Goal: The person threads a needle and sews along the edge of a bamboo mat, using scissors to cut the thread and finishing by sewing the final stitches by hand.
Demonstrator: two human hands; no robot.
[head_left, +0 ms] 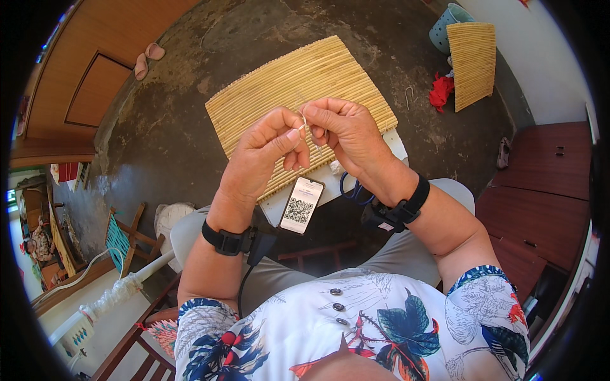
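Above a mat of yellow straw-like sticks (305, 70), my two hands are raised close together. My left hand (262, 147) pinches a thin white string (304, 120) between thumb and forefinger. Closed on the same string, my right hand (351, 133) is just to the right, its fingertips nearly touching the left ones. A pale strand hangs below the right fingers; its end is too small to make out. The mat lies flat on a low white table (399, 146). Near its close edge lies a phone (301, 206) with a black square code on its lit screen.
A blue cord (349, 189) and a small white lump (335, 167) lie by the table's near edge. At the far right, a second stick mat (471, 66) leans by a blue basket (448, 25) and a red cloth (441, 92). A folding stool (130, 235) stands left.
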